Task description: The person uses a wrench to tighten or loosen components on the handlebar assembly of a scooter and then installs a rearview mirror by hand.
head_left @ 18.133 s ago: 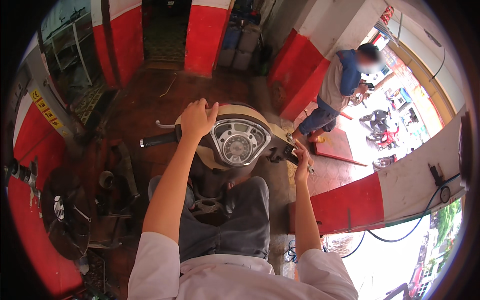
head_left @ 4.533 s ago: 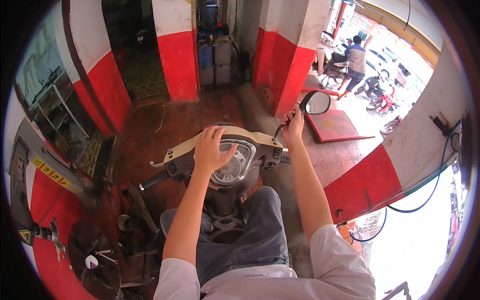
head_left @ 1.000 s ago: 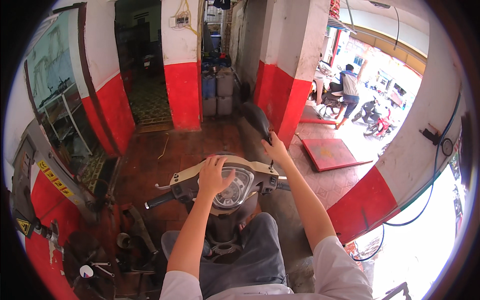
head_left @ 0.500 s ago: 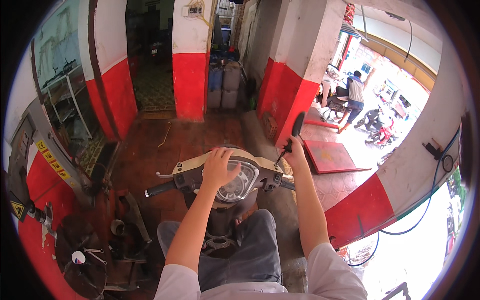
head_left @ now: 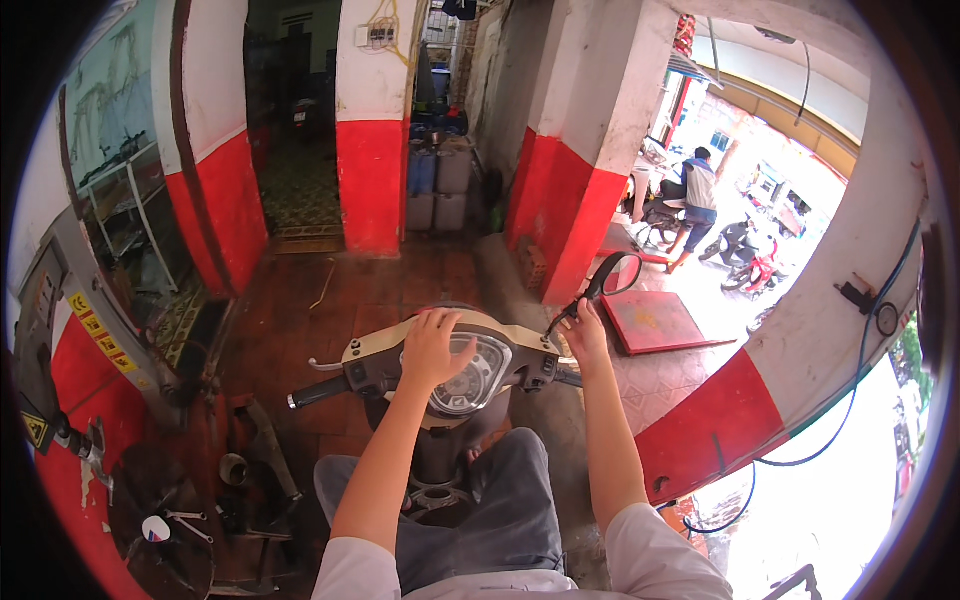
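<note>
Resting open as before, left hand (head_left: 436,347) on speedometer (head_left: 468,375) | right hand (head_left: 586,335) grips mirror stem (head_left: 572,310), mirror (head_left: 617,274) turned.

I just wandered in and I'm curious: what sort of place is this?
Most likely a small motorbike repair shop open to the street. A person sits on a scooter, wrenches and parts lie on the floor at left, and more motorbikes stand outside.

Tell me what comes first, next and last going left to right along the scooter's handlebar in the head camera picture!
Black left grip → left hand on the speedometer → right hand at the mirror stalk → round mirror.
</note>
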{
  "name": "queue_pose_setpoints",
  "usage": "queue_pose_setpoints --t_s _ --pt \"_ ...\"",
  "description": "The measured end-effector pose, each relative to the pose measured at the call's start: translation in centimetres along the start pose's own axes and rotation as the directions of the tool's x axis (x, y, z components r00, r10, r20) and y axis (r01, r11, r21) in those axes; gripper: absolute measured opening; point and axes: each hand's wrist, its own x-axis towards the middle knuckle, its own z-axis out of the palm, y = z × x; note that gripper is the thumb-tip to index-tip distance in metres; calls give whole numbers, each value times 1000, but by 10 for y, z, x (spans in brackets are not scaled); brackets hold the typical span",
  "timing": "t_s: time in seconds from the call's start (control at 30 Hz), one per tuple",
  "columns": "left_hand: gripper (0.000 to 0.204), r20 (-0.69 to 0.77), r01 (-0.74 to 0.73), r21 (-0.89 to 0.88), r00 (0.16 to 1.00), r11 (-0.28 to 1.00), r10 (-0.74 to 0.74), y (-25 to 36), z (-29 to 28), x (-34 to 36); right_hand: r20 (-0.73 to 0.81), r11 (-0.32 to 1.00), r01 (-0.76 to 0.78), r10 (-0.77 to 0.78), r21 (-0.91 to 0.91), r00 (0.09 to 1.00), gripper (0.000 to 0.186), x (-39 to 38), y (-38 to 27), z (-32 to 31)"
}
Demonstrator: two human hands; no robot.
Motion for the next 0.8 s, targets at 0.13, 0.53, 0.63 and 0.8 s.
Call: queue_pose_setpoints --t_s 0.13,0.53,0.63,0.8 --pt "45 21 23 -11 1000 1000 -23 -1 -2 -2 -49 996 57 -60 -63 997 14 -13 4 4" --pt "44 -2 -16 -6 1000 1000 16 -1 -4 -1 -143 789 360 -484 -498 863 20 -55 15 18" --pt "45 4 0 -36 1000 999 0 0 -3 0 5 533 368 -563 -762 826 27 -57 1 22" --pt "44 -8 -16 18 1000 1000 16 -7 -7 -4 -81 216 -29 -235 -976 969 68 -73 -13 60"
